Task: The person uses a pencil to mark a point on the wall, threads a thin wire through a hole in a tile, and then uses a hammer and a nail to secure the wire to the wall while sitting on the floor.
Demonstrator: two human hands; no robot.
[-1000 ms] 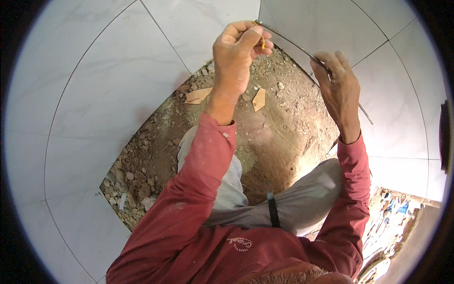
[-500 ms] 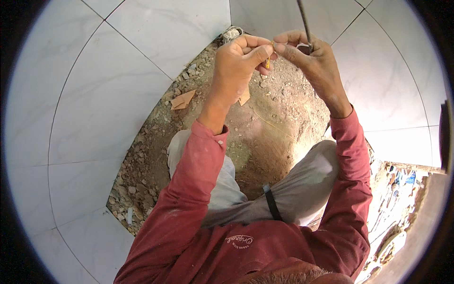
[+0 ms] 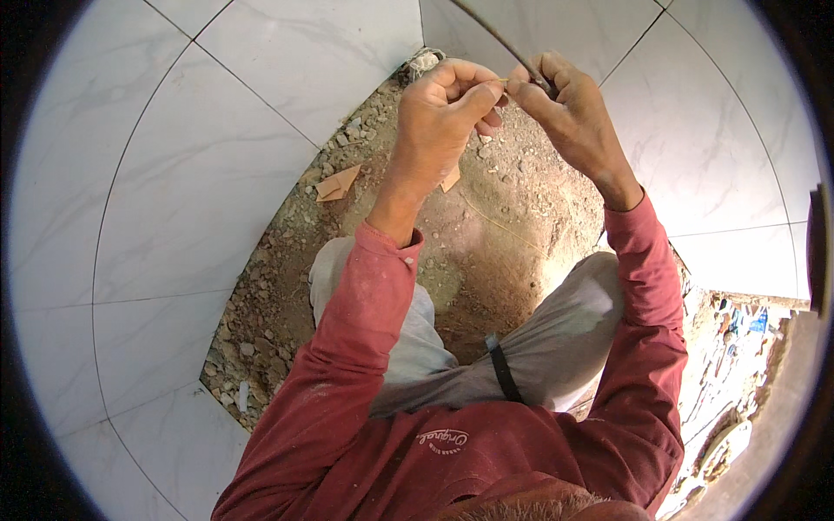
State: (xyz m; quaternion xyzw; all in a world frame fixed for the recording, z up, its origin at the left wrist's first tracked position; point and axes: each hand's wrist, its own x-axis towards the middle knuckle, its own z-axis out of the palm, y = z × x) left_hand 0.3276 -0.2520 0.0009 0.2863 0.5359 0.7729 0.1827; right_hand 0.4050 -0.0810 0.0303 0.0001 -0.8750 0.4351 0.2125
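My left hand (image 3: 434, 122) is closed in a pinch, with a thin yellow strand (image 3: 502, 81) at its fingertips. Right beside it, my right hand (image 3: 573, 113) pinches the other end of this strand between thumb and forefinger. A long dark rod (image 3: 495, 35) also sits in my right hand; it slants up and left, and its upper part runs out of view. Both hands are raised over the bare ground, their fingertips almost touching. Whether the strand is string or wire is too small to tell.
Pale marbled tiles (image 3: 182, 191) surround a patch of dirt and rubble (image 3: 486, 191). Broken tan pieces (image 3: 338, 184) lie on it, and a whitish bundle (image 3: 424, 62) sits in the far corner. My bent legs (image 3: 556, 339) are close below. Bright debris (image 3: 725, 391) lies at right.
The dark rod has swung from nearly upright to slanting left as my right hand turned. The yellow strand, hanging down before, now spans the fingertips.
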